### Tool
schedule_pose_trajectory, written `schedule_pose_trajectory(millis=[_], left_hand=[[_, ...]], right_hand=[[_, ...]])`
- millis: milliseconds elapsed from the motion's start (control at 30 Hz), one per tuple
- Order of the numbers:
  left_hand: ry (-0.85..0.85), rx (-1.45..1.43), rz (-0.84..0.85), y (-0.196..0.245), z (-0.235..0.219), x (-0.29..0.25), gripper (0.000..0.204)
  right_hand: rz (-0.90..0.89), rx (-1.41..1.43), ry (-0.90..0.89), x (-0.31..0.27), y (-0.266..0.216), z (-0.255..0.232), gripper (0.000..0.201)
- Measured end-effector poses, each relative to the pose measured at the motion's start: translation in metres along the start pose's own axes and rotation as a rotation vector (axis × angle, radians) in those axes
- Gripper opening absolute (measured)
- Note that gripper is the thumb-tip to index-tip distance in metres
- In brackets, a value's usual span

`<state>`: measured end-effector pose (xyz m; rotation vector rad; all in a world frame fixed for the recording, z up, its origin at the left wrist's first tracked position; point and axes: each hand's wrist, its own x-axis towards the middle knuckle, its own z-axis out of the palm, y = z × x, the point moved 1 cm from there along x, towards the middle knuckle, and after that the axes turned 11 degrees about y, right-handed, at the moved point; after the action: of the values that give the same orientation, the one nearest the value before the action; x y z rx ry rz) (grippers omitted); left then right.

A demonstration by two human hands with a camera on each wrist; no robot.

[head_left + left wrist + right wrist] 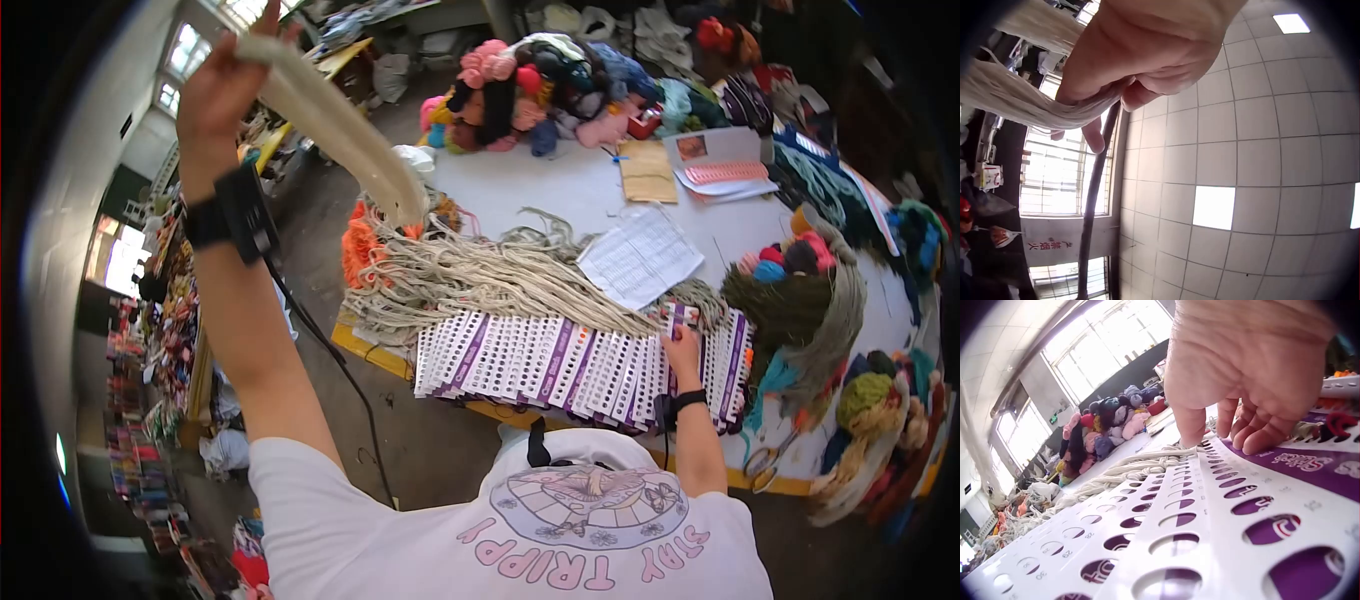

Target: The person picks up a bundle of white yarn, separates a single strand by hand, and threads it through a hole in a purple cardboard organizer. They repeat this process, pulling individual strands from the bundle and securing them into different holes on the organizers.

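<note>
High at the upper left, my left hand (218, 95) grips a thick hank of cream yarn (345, 135), which hangs down toward the table. In the left wrist view the fingers of the left hand (1141, 56) curl round the cream strands (1029, 109). At the far end of a white punched card (1210, 487), my right hand (1244, 381) has its thumb and fingers bent down on either side of it, close to cream yarn ends (1141, 464). The head view has the right hand (683, 350) at the right part of the row of cards (540, 365).
Long cream strands (500, 270) lie behind the cards, with a printed sheet (640, 255) beside them. Coloured yarn heaps (530, 90) stand at the back and right. Scissors (765, 462) rest near the front right edge. A black cable (335, 350) hangs from the left wrist.
</note>
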<state>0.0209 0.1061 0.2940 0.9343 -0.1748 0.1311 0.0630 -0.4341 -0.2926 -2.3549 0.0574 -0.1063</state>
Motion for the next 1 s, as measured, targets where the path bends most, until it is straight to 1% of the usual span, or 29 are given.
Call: schedule_pose_trajectory(millis=[33, 133, 200, 233, 267, 367, 400, 433, 467, 500, 533, 567, 600, 633, 667, 700, 767, 800, 900, 933, 1000], left_hand=[[0.000, 0.025, 0.016, 0.034, -0.005, 0.007, 0.048], [0.109, 0.201, 0.276, 0.102, -0.021, 0.018, 0.034], [0.181, 0.303, 0.434, 0.129, -0.032, 0.023, 0.026], [0.217, 0.350, 0.508, 0.133, -0.034, 0.023, 0.022], [0.258, 0.399, 0.580, 0.136, -0.037, 0.022, 0.019], [0.499, 0.679, 0.557, -0.047, 0.015, -0.010, 0.016], [0.351, -0.066, 0.205, -0.074, -0.004, 0.000, 0.018], [0.205, -0.020, 0.063, -0.112, -0.005, -0.006, 0.019], [0.330, -0.055, 0.043, -0.154, 0.003, -0.013, 0.014], [0.297, -0.173, -0.114, -0.196, 0.025, -0.033, 0.025], [0.258, 0.140, -0.141, -0.231, 0.054, -0.050, 0.040], [0.131, 0.161, -0.229, -0.261, 0.067, -0.060, 0.053], [0.040, 0.396, -0.229, -0.284, 0.083, -0.070, 0.061], [-0.083, 0.606, -0.169, -0.305, 0.096, -0.075, 0.064], [-0.140, 0.712, -0.077, -0.326, 0.105, -0.079, 0.064], [-0.196, 0.813, 0.025, -0.342, 0.112, -0.083, 0.064], [-0.097, 0.706, -0.060, -0.355, 0.120, -0.090, 0.060], [-0.040, 0.659, -0.096, -0.358, 0.121, -0.090, 0.058], [0.142, -0.172, -0.376, -0.366, 0.110, -0.092, 0.053], [0.158, -0.199, -0.354, -0.370, 0.110, -0.094, 0.051], [0.137, -0.096, -0.311, -0.375, 0.113, -0.096, 0.052]], right_hand=[[-0.001, -0.007, -0.007, -0.001, -0.002, -0.001, 0.044], [0.018, 0.015, -0.001, -0.005, -0.009, -0.005, 0.044], [-0.007, 0.067, 0.010, -0.004, -0.006, -0.002, 0.045], [-0.014, 0.091, 0.015, -0.006, -0.005, -0.005, 0.045], [-0.042, 0.165, 0.082, -0.010, -0.005, -0.006, 0.041], [0.000, 0.231, 0.166, -0.007, -0.001, -0.010, 0.033], [0.006, 0.191, 0.230, -0.009, -0.020, -0.023, 0.024], [-0.015, 0.302, 0.223, -0.009, -0.042, -0.035, 0.022], [-0.038, 0.411, 0.216, -0.005, -0.065, -0.044, 0.020], [-0.061, 0.520, 0.210, -0.001, -0.092, -0.056, 0.019], [-0.017, 0.655, 0.097, -0.003, -0.136, -0.077, 0.017], [0.032, 0.787, -0.015, -0.009, -0.184, -0.103, 0.015], [-0.138, 0.780, -0.092, -0.016, -0.227, -0.130, 0.020], [-0.236, 0.877, -0.152, -0.027, -0.263, -0.148, 0.022], [-0.229, 0.910, -0.258, -0.033, -0.284, -0.157, 0.023], [-0.225, 0.944, -0.365, -0.038, -0.296, -0.159, 0.023], [-0.197, 1.057, -0.398, -0.045, -0.301, -0.155, 0.021], [-0.147, 1.047, -0.373, -0.044, -0.297, -0.151, 0.022], [-0.284, 0.779, -0.189, -0.055, -0.291, -0.151, 0.021], [-0.325, 0.702, -0.146, -0.058, -0.292, -0.154, 0.020], [-0.304, 0.776, -0.043, -0.060, -0.295, -0.162, 0.019]])
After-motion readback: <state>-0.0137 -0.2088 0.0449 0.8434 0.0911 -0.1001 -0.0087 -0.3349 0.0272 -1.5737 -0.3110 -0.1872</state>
